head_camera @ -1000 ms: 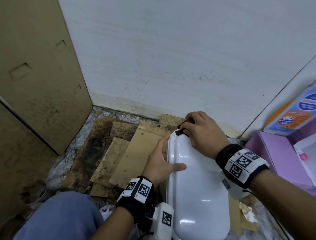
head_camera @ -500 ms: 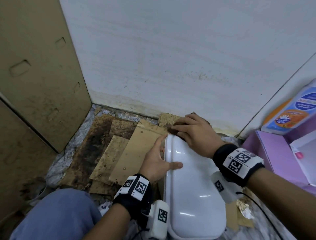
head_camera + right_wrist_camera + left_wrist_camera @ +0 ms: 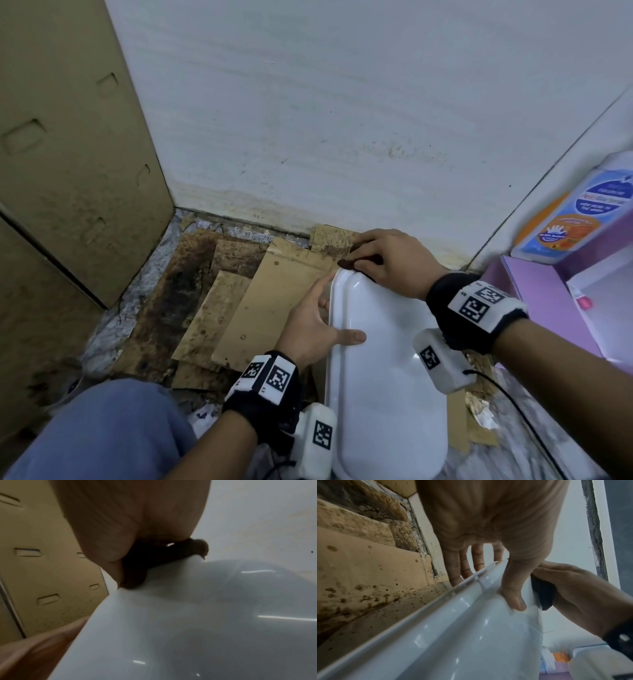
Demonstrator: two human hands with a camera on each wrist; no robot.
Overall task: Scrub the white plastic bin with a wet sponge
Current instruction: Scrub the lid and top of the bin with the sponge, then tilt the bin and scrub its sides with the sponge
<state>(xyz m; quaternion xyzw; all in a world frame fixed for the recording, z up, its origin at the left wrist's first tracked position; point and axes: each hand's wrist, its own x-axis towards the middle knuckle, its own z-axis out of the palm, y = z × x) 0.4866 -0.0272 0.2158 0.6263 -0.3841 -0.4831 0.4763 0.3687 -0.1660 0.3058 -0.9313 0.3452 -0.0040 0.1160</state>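
The white plastic bin (image 3: 380,394) lies overturned on the floor, its glossy underside up, running from my lap toward the wall. My left hand (image 3: 315,325) grips its left rim, thumb laid across the top and fingers down the outer side (image 3: 455,566). My right hand (image 3: 387,263) holds a dark brown sponge (image 3: 346,263) against the bin's far end. In the left wrist view the sponge (image 3: 542,595) shows as a dark wad under my right fingers. The right wrist view has the sponge (image 3: 154,555) pressed on the bin's edge (image 3: 171,615).
Stained cardboard sheets (image 3: 267,308) cover the floor left of the bin. A cardboard panel (image 3: 68,137) stands at the left and a white wall (image 3: 342,120) rises just behind. A pink box (image 3: 534,294) and a cleaner bottle (image 3: 579,212) sit at the right. My knee (image 3: 102,431) is lower left.
My right hand with the sponge has slid along the bin's far end, out past the edge and back toward it. The left hand has kept its grip on the left rim.
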